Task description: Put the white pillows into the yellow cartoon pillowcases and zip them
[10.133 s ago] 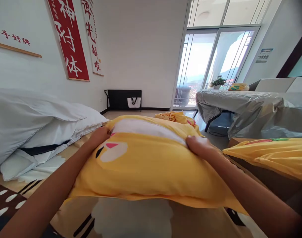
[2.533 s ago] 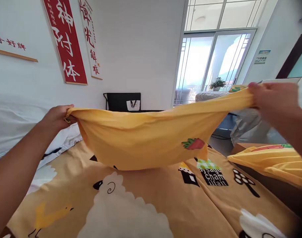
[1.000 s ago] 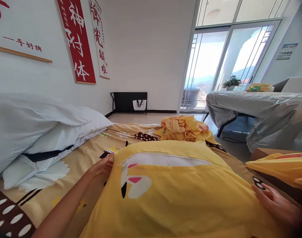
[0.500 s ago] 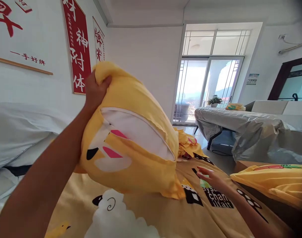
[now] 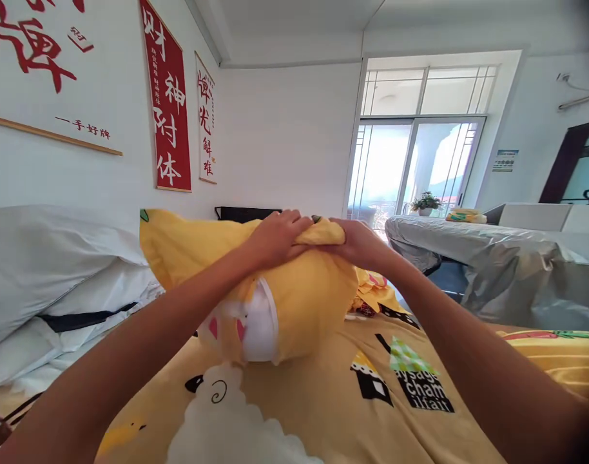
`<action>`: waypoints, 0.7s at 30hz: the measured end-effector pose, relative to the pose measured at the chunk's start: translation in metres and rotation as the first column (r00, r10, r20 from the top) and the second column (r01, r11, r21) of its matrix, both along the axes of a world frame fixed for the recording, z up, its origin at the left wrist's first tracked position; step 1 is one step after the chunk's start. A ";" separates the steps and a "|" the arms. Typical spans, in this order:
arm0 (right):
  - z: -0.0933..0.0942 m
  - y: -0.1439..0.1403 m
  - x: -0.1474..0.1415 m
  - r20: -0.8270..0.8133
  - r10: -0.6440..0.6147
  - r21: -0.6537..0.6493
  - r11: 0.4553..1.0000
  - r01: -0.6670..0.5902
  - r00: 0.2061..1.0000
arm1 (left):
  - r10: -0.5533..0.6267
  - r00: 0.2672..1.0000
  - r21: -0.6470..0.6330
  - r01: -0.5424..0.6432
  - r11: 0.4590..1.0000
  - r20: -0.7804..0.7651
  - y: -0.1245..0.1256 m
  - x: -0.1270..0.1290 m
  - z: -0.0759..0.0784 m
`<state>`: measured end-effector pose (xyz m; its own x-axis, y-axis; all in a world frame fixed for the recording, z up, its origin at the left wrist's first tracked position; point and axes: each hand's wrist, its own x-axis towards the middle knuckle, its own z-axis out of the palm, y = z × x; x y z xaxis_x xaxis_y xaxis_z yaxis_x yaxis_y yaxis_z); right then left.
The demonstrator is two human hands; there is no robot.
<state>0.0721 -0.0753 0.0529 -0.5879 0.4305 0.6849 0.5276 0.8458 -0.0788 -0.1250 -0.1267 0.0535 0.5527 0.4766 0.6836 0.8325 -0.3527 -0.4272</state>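
Note:
A pillow in a yellow pillowcase [image 5: 304,303] hangs from both my hands, just above the printed bedsheet. White filling [image 5: 261,322] shows through the case's opening, beside pink and white print. My left hand [image 5: 280,238] is closed over the upper edge near the middle. Just to its right, my right hand [image 5: 357,243] grips the same edge, with bunched yellow fabric between the two. The fingertips are partly hidden by cloth. Below lies the tan bedsheet [image 5: 333,412] with sheep and house prints.
White bedding [image 5: 57,270] is heaped on the left. Crumpled yellow fabric [image 5: 372,290] lies behind the pillow. Another yellow pillow [image 5: 560,361] sits at the right. A plastic-covered table [image 5: 468,241] with a potted plant [image 5: 424,203] stands near the glass door.
My right hand has come up from the bedsheet and taken hold of the pillowcase. The pillow has turned and dropped lower, and my left hand has moved right.

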 end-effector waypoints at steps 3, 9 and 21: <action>-0.020 -0.008 0.012 -0.011 0.021 0.059 0.998 -0.021 1.000 | 0.053 0.993 0.146 -0.069 0.987 0.107 -0.048 -0.039 -0.032; -0.051 -0.050 0.035 -0.145 0.038 0.330 0.944 0.012 0.989 | 0.163 0.910 0.280 -0.282 0.918 0.381 -0.129 -0.120 -0.101; 0.028 -0.020 0.019 -0.200 -0.301 0.211 0.916 0.342 0.932 | -0.032 0.898 0.240 -0.083 0.967 0.438 -0.054 -0.114 0.033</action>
